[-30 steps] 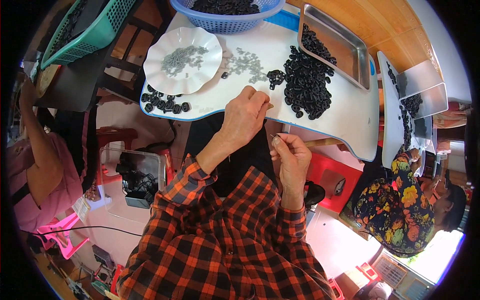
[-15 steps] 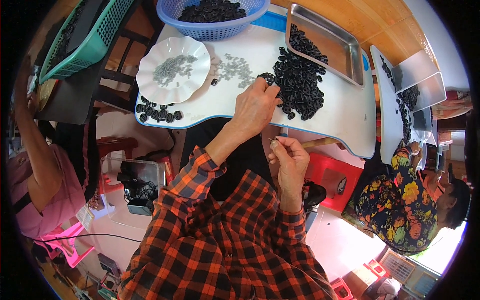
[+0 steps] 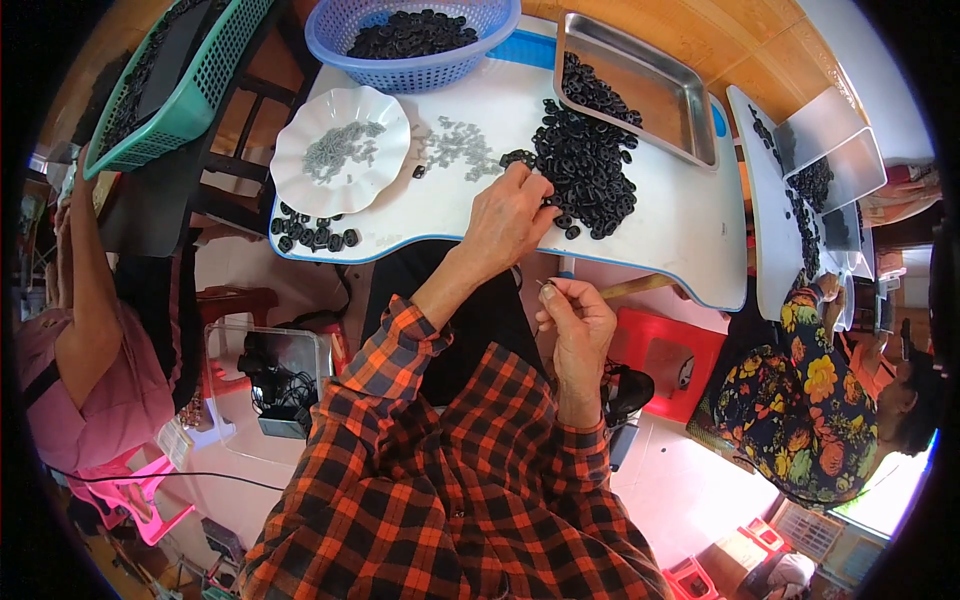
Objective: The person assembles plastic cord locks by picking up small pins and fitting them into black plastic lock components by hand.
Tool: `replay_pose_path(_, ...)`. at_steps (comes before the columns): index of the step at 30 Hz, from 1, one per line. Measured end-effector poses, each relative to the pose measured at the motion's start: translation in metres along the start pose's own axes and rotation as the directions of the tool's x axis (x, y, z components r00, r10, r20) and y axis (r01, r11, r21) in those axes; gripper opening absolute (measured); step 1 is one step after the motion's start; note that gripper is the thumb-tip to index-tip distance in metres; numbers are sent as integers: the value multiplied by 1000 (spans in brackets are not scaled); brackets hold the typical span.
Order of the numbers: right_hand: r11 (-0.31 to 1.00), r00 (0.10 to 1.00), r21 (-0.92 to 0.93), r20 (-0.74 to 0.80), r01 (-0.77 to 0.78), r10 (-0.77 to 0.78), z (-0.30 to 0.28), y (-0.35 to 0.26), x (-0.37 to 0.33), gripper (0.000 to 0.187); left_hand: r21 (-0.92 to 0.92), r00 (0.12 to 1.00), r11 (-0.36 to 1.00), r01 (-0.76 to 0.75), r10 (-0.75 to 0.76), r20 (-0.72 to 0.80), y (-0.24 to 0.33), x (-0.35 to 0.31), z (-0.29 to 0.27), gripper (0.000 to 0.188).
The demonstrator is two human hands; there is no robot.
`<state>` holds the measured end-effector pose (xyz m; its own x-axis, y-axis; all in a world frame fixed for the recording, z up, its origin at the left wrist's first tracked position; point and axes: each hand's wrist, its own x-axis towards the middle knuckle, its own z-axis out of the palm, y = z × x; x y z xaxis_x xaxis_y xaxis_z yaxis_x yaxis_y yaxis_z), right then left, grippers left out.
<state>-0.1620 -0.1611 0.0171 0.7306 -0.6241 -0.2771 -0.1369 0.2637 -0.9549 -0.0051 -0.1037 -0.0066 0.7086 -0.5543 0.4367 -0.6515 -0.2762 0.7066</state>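
Note:
My left hand [image 3: 508, 215] reaches over the table edge. Its fingers curl down at the left side of a pile of small black oval plastic pieces [image 3: 590, 180]; what lies under the fingertips is hidden. Over my lap, my right hand [image 3: 576, 325] is closed in a pinch. A thin, short, pointed bit [image 3: 541, 282] sticks out of that pinch, too small to name. Left of the pile, small grey translucent pieces [image 3: 455, 147] are scattered on the white table [image 3: 680, 215]. More of them lie in a white scalloped plate [image 3: 290, 180].
A blue-purple basket [image 3: 410, 72] of black pieces stands at the back, a metal tray [image 3: 690, 145] at the back right. Black pieces [image 3: 310, 235] sit by the plate. Co-workers sit left [image 3: 95, 370] and right [image 3: 800, 400]. A red stool [image 3: 690, 345] stands under the table.
The whole view has shifted slightly, with the table things a little further left. Both hands keep nearly the same pose and place.

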Motion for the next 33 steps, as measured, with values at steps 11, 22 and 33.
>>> replay_pose_path(11, 947, 943, 57, -130, 316, -307, 6, -11, 5, 10, -773, 895, 457, 439, -295, 334, 39, -57, -26, 18)
replay_pose_path(22, 952, 978, 222, -34, 209, -207, 9, -11, -9, 10, -810, 916, 434, 394, -259, 307, 40, -81, -25, 21)
replay_pose_path(33, 966, 983, 183, -49, 185, -179, 18, 8, -13, 11, -848, 962, 498, 183, -267, 50, 38, -89, -22, 14)
